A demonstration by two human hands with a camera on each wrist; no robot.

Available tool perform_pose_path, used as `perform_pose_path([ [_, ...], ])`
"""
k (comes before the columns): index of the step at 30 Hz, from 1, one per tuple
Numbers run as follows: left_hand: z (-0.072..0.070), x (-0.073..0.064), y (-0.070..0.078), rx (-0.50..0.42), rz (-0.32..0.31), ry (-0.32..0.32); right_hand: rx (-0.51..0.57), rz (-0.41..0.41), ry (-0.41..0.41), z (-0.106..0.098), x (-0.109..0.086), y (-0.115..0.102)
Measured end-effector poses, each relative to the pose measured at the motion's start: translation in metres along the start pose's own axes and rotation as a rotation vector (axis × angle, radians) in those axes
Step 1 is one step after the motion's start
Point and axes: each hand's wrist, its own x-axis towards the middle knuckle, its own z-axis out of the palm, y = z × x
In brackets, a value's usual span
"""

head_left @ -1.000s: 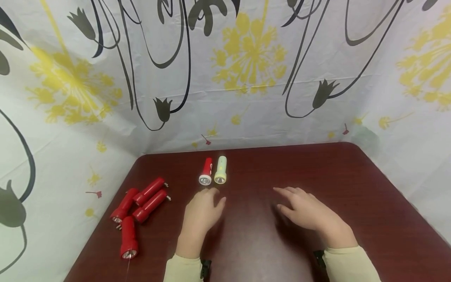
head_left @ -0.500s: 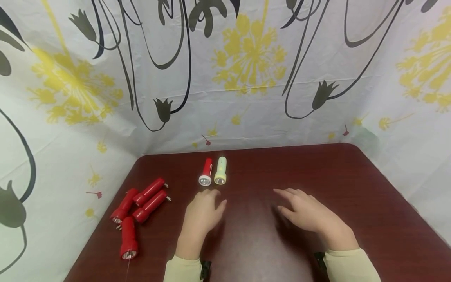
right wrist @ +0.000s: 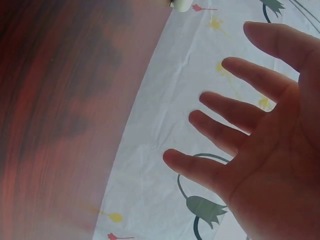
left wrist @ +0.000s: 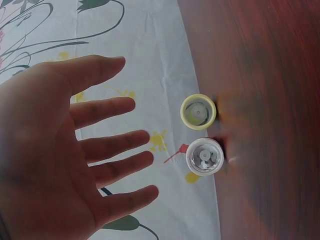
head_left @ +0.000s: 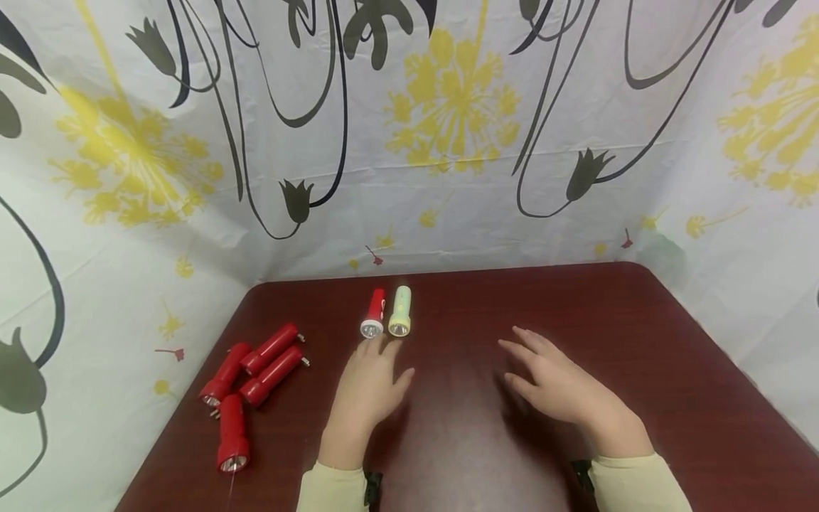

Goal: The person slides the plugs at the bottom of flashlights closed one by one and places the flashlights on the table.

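While the left grip (head_left: 367, 387) is spread and empty, the white-rimmed torch (head_left: 375, 307) and pale torch (head_left: 400, 310) lie just beyond it, perhaps paired for easy reach, with four red torches (head_left: 273, 375) to its left and the right grip (head_left: 563, 384), likewise spread, to its right.

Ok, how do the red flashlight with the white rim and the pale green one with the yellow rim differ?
Body: the red flashlight with the white rim has a white mark on its side, while the pale green flashlight with the yellow rim has a paler body overall.
Place: the red one lies to the left of the pale green one.
Shared: both lie on the dark red-brown table, lens ends toward the head camera.
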Motion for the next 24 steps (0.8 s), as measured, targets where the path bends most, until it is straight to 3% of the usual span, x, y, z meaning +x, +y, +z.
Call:
perform_pose_path([
  [11,-0.002,-0.002,-0.007,0.017,-0.003,0.022,-0.015,0.006,0.004,0.001,0.000,-0.002],
  [17,-0.008,-0.001,-0.023,0.017,-0.047,0.031,-0.031,-0.019,0.003,0.001,0.003,-0.009],
  [24,-0.027,0.000,-0.048,0.022,-0.143,0.017,-0.068,-0.080,0.005,0.001,0.011,-0.022],
])
